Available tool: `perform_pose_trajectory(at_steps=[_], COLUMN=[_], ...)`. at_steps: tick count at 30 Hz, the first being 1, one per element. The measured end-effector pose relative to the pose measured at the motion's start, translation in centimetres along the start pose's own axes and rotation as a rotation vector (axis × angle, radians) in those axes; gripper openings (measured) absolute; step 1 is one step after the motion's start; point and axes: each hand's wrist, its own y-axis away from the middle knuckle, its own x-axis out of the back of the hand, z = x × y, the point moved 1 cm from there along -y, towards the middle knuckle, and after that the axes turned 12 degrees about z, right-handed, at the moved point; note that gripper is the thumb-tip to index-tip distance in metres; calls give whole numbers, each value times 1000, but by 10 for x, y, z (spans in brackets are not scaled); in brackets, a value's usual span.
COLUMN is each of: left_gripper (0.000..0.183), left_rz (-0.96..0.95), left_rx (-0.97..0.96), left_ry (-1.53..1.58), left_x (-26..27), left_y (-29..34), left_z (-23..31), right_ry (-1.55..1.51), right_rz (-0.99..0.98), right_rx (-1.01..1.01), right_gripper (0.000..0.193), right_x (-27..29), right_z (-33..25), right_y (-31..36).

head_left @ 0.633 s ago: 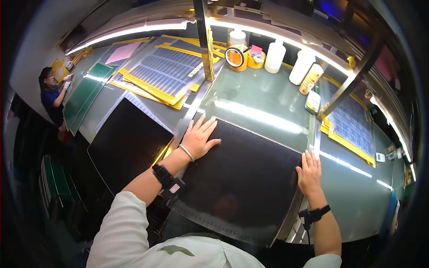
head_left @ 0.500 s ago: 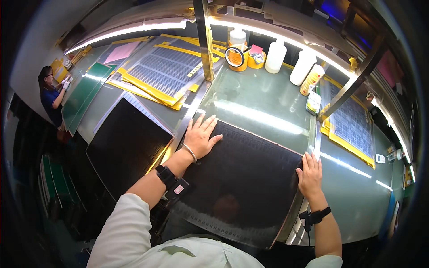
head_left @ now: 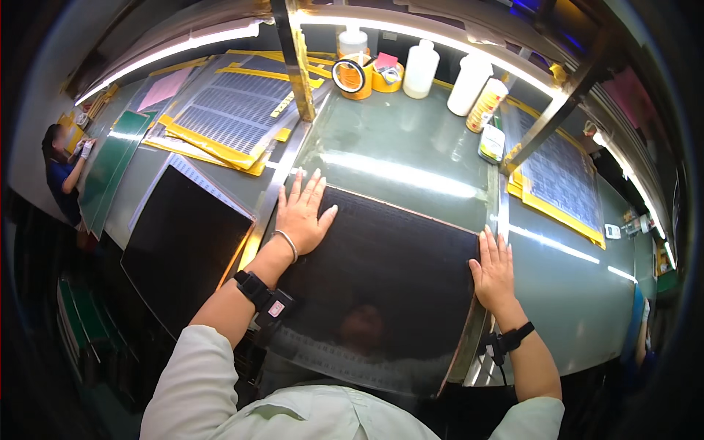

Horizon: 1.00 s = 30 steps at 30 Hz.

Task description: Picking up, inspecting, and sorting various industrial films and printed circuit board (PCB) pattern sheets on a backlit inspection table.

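Note:
A large black panel (head_left: 374, 257) with a thin copper-toned edge lies in front of me on the green-grey worktop. My left hand (head_left: 302, 214) rests flat at its far left corner, fingers spread and thumb out over the dark surface. At the far right corner, my right hand (head_left: 495, 273) lies along the edge with straight fingers and the thumb on the panel's side. Neither hand grips anything. Left of this panel, a second black panel (head_left: 183, 242) lies partly over a pale printed sheet (head_left: 192, 173).
Tape rolls (head_left: 355, 79), white bottles (head_left: 421, 70) and a spray can (head_left: 487, 105) line the back. Yellow-edged patterned films lie left (head_left: 235, 110) and right (head_left: 561, 176). Metal posts (head_left: 292, 62) rise beside the worktop. At far left, a person (head_left: 64, 172) stands by green panels (head_left: 114, 176).
The whole view has shifted, so the scene sits further left and higher in the picture. Both hands remain at the same corners of the black panel.

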Motion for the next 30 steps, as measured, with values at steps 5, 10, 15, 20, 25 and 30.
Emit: perform_pose_trajectory(at_steps=[5, 10, 15, 20, 25, 30], left_gripper=[66, 65, 54, 23, 39, 35], left_rz=[-74, 30, -222, -634, -338, -198], left_rx=[19, -43, -616, -544, 752, 1220], left_ry=[-63, -33, 500, 1115, 590, 1089], left_x=[-6, -1, 41, 101, 132, 102], left_y=[-2, 4, 52, 144, 230, 236], left_z=[0, 0, 100, 93, -23, -6], right_ry=[-159, -406, -516, -342, -436, -361], right_rz=[-76, -293, -204, -89, 87, 147], right_rx=[131, 208, 119, 165, 297, 342], right_gripper=[59, 67, 60, 62, 66, 64], right_x=[25, 87, 109, 100, 77, 70], right_z=[-17, -80, -70, -63, -58, -52], right_y=[41, 177, 227, 197, 166, 177])
